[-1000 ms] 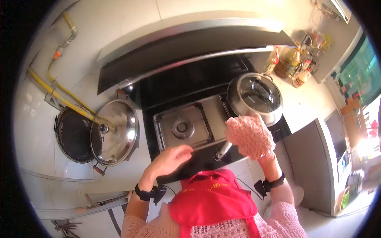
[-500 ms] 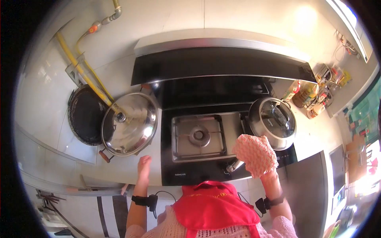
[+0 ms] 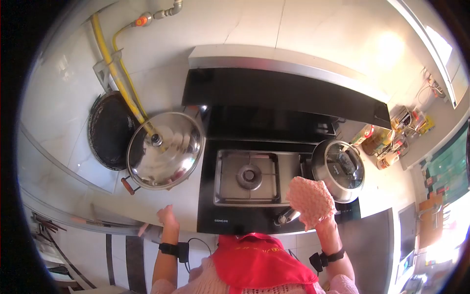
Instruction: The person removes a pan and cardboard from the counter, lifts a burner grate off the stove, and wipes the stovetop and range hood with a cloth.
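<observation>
A pink textured cloth covers most of my right hand, which holds it over the stove's front right part. Beside the cloth's lower left edge is a silver knob. Just behind the cloth stands a steel pot with a glass lid. My left hand is at the counter's front edge, left of the stove, with its short-looking fingers apart and nothing in them. The left burner has no pan on it.
A large lidded steel wok with wooden handles sits left of the stove. Behind it a dark pan leans by the yellow pipe. Bottles stand at the back right, and the range hood overhangs the stove's back.
My left hand has moved left, from in front of the burner to the counter's edge. My right hand keeps the cloth near the pot. The view has shifted and turned.
</observation>
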The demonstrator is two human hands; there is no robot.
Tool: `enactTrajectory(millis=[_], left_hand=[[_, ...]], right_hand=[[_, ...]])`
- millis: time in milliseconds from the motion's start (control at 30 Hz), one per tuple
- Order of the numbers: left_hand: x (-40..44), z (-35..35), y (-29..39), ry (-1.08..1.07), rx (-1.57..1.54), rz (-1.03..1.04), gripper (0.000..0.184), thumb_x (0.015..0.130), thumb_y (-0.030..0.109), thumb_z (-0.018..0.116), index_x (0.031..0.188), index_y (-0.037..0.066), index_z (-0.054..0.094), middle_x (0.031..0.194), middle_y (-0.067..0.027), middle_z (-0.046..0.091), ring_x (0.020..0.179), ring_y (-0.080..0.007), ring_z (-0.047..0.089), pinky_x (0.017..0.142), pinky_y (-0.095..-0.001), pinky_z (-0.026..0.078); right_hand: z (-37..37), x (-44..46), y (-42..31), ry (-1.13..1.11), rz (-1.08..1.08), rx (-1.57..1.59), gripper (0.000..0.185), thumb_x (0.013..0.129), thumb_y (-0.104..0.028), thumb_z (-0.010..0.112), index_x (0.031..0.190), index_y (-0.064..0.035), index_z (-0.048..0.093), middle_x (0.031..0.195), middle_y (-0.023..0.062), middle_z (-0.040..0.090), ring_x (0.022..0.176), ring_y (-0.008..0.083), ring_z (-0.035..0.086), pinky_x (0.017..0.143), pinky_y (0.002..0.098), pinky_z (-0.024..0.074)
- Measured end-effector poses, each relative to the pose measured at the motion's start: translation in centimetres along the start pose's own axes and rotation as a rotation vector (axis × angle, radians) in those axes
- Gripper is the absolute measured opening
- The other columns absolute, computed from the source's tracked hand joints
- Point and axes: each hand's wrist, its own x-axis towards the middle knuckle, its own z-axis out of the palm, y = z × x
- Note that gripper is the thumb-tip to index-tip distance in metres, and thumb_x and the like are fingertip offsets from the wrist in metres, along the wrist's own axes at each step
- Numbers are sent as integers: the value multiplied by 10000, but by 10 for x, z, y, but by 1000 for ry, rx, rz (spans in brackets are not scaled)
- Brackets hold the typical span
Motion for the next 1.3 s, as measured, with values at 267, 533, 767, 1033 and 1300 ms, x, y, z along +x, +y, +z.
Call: enactTrajectory(millis=[267,533,767,1033,1300], left_hand=[[45,2,-38,-73,108,92,744,734,244,733,1356,77,358,1365,-217,351,1262,-400,398,988,-515,433],[30,29,-21,-398,1003,616,1126,594,407,852,1484,150,211,1549,-167,104,1423,-417,85,1008,-718,271],[3,47,-32,-446,1108,577,1271,590,443,866,1520,117,63,1570,-181,16,1436,-438,5,1003,-738,269],[-5,46,-26,-427,1156,621,1305,586,444,872,1512,65,35,1551,-221,31,1411,-487,62,942,-731,359],[10,54,-37,-405,1211,629,1341,580,478,870,1517,75,-1,1561,-213,-2,1419,-481,32,961,-728,342]], right_hand=[[8,-6,-5,-172,111,86,592,674,-305,723,1228,-176,559,1272,-2,535,1243,199,469,884,412,442],[15,14,20,-275,189,99,479,877,-348,520,1314,-155,492,1376,14,505,1279,224,461,1015,404,386],[-40,35,34,12,128,-95,201,791,-255,597,960,-149,625,977,19,617,1001,217,607,742,370,499],[-150,77,106,62,74,-259,167,720,-268,629,585,-175,658,667,63,636,690,238,673,517,362,521],[-99,192,376,-135,857,-699,469,535,-505,776,737,-92,684,706,117,625,657,224,622,571,414,524]])
